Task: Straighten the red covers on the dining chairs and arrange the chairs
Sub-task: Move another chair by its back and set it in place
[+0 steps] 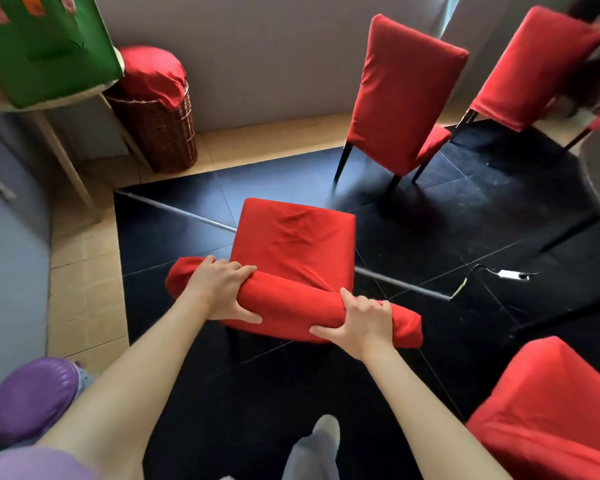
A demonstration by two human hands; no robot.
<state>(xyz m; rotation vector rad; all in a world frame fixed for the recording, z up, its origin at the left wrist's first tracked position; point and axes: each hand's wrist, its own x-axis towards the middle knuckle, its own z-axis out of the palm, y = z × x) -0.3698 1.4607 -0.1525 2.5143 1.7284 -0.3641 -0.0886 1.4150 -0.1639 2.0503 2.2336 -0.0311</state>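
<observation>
both hands (pixel 222 292) (pixel 362 323) grip chair-back top (pixel 291 306) — fingers curled over.

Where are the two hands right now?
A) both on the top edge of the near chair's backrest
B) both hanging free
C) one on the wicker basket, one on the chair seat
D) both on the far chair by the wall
A: the left hand and right hand each grip the red-covered top of the near chair's backrest, fingers and thumb wrapped around it, one toward each end.
</observation>
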